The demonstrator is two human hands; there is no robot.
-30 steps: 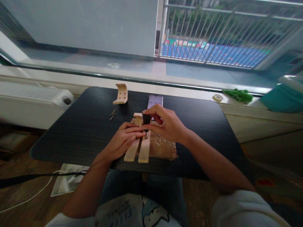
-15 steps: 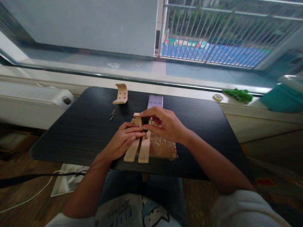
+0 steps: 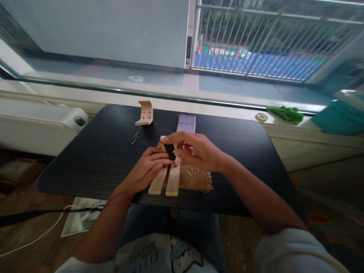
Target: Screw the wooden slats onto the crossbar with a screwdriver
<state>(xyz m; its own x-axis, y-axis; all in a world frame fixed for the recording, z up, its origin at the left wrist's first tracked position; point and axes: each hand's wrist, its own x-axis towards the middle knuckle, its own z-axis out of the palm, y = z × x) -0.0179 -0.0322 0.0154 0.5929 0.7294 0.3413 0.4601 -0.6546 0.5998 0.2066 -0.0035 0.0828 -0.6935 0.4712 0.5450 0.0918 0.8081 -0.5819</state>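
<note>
Near the middle of the worktop's (image 3: 236, 151) front edge, two pale wooden strips (image 3: 171, 185) lay side by side, a brown board (image 3: 196, 178) showing beside them. The left hand (image 3: 144, 168) lay across the strips, fingers outstretched rather than clamped. The right hand (image 3: 203, 151) pinched a black screwdriver (image 3: 170, 150) between thumb and fingers — tilted, its tip down at one strip. Whether the hands touched, I could not tell. Toward the back edge sat a curved wooden piece (image 3: 146, 117), nearer the left corner — loose screws (image 3: 135, 138) just before it — and a phone (image 3: 186, 124).
</note>
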